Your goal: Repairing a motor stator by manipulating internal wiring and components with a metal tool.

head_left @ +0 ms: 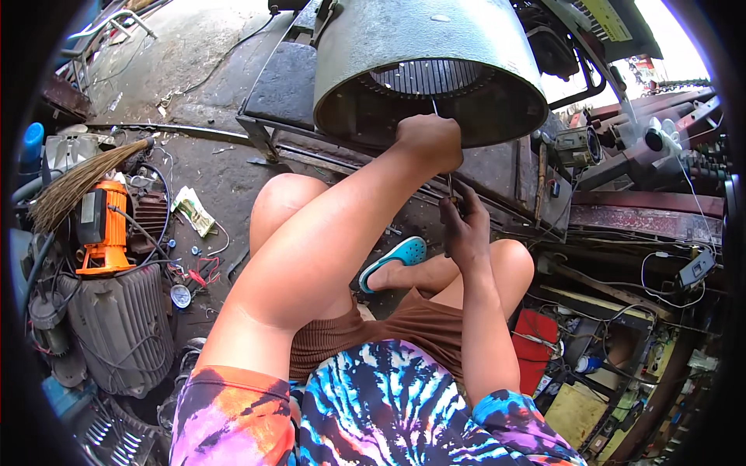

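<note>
A large grey motor stator housing (435,39) lies on its side in front of me, its round opening toward me. Inside it the slotted core (423,79) shows as a ring of thin bars. My left hand (431,142) is closed in a fist at the lower rim of the opening. A thin metal rod (450,185) passes through that fist, its far end pointing into the housing. Below, my right hand (468,225) grips the rod's near end; its fingers partly hide that end. Whether the rod's tip touches the core I cannot tell.
A dark metal stand (280,85) bears the housing. On the left are an orange motor (106,225), a broom (93,179), a grey finned motor casing (120,330) and loose cables. Cluttered parts and a red panel (535,349) lie at right. My blue clog (396,260) is below.
</note>
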Demonstrator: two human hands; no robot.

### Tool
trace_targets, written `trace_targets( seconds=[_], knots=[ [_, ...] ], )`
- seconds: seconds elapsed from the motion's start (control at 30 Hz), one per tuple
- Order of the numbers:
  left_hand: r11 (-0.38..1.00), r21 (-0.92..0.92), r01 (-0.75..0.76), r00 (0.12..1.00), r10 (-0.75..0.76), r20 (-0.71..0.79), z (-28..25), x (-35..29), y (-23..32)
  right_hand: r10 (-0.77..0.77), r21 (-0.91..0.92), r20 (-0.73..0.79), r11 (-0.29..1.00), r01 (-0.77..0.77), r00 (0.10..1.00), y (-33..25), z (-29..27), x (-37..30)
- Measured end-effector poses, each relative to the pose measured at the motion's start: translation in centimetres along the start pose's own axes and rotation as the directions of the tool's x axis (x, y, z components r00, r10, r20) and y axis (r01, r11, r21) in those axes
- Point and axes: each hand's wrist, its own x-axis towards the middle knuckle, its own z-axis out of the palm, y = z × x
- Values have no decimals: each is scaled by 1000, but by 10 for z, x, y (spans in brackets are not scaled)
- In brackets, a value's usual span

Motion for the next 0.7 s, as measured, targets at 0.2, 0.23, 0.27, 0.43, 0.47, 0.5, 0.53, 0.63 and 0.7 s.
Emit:
trace_targets(
  seconds=[0.2, 0.23, 0.27, 0.43, 0.47, 0.5, 0.53, 0.63, 0.7],
  knots=[
    [1000, 19, -21, 999, 20, 46, 4, 2, 5, 70, 56, -9, 996, -70, 997, 6, -2, 4],
    [1000, 20, -21, 998, 20, 53, 5, 2, 4, 67, 61, -14, 996, -67, 998, 6, 0, 6],
    [1000, 21, -19, 998, 18, 60, 5, 1, 3, 64, 65, -17, 996, -63, 998, 7, 1, 7],
    [998, 41, -42, 997, 39, 71, 7, 2, 9, 22, 167, -72, 986, -9, 997, 10, 6, 18],
    [999, 39, -28, 997, 25, 69, 5, 2, 8, 20, 167, -58, 986, -10, 998, 8, 9, 21],
    [999, 46, -21, 996, 17, 87, 3, 3, 8, -58, 8, -49, 998, 59, 997, 4, 11, 24],
    [999, 51, -17, 994, 11, 108, 0, 3, 9, -132, -151, -28, 980, 127, 991, -1, 12, 26],
    [998, 55, -16, 989, 8, 147, -12, 1, 7, -130, -449, 39, 884, 133, 991, -25, 18, 40],
    [1000, 15, 9, 991, -10, 133, -24, -2, 4, 14, -455, 26, 891, -1, 1000, -36, 28, 60]
  ],
)
